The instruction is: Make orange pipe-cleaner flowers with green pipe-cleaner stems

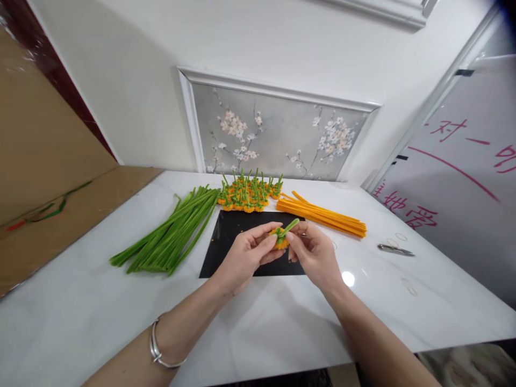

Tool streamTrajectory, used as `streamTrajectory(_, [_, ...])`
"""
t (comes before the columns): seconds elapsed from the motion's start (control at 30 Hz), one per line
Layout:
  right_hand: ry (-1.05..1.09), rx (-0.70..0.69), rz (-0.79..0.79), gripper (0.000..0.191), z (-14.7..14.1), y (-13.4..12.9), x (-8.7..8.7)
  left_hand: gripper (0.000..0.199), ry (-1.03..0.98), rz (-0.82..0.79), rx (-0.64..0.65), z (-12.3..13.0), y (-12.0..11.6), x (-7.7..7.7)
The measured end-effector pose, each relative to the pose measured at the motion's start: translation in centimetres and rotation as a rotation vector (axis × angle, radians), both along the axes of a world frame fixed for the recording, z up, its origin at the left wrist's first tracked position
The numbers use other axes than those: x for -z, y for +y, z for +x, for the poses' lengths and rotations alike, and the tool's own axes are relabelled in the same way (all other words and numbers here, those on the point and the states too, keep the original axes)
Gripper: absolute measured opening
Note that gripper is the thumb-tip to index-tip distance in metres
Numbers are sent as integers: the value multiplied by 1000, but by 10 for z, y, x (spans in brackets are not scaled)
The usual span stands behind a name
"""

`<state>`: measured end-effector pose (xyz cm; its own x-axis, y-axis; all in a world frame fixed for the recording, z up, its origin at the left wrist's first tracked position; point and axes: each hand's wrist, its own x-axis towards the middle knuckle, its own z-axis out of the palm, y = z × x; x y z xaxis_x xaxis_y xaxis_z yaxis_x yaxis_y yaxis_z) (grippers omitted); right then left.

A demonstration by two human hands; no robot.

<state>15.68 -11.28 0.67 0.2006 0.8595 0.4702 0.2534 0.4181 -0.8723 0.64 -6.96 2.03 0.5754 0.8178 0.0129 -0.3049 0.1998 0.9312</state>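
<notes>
Between my two hands, above a black mat (pixel 220 252), is a small pipe-cleaner pumpkin (pixel 281 242) with an orange body and a green top. My left hand (pixel 252 252) grips its left side between thumb and fingers. My right hand (pixel 314 250) pinches the green pipe-cleaner stem (pixel 291 226), which sticks up to the right. Behind the mat stand several similar orange pieces (pixel 248 196) with upright green stems. The underside of the held piece is partly hidden by my fingers.
Green pipe cleaners (pixel 173 231) lie bundled at left, orange pipe cleaners (pixel 322 212) at right. Farther right are scissors or snips (pixel 395 250) and thin rings (pixel 409 286). Cardboard (pixel 72 204) borders the white table (pixel 80 322) on the left; a whiteboard (pixel 455 172) stands at right.
</notes>
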Motion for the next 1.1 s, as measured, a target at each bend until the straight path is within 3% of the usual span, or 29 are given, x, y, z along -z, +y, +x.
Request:
streamTrajectory(0.17, [-394,202,274,3,-7,-7,0,21,-47,21,-114,2,-4,-5])
streamTrajectory(0.33, [-619,235,443,20,-9,-5,3,19,-37,96,-203,2,-8,-8])
streamTrajectory(0.53, [-710,300,482,27,-4,-3,9,21,5,119,-223,2,-7,-6])
streamTrajectory(0.73, [-662,238,471,35,-1,-2,8,21,-36,51,-243,2,-8,-9])
streamTrajectory(0.97, [-940,345,518,36,6,-3,11,18,61,171,-237,1,-6,-6])
streamTrajectory(1.1, [-964,367,513,31,5,-4,9,19,60,165,-223,0,-6,-5])
